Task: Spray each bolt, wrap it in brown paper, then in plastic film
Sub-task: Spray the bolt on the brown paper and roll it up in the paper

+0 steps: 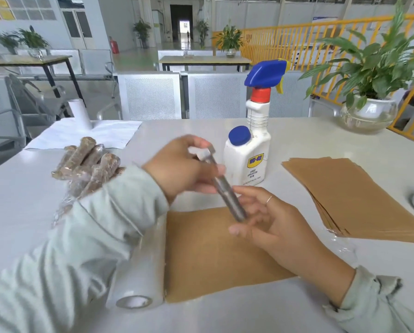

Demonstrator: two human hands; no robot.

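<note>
Steel bolt (pixel 225 186), so stiff, probably heavy and slick once oiled. You've got it above the brown paper (pixel 215 255), left hand (pixel 179 167) gripping the head end, right hand (pixel 268 219) cradling the threads. Grip the hex head.

Bright, even daylight fills the hall with only soft shadows on the bench (pixel 321 140), the left hand (pixel 177 164) is motion-blurred, and wide-angle distortion bends the edges.
</note>
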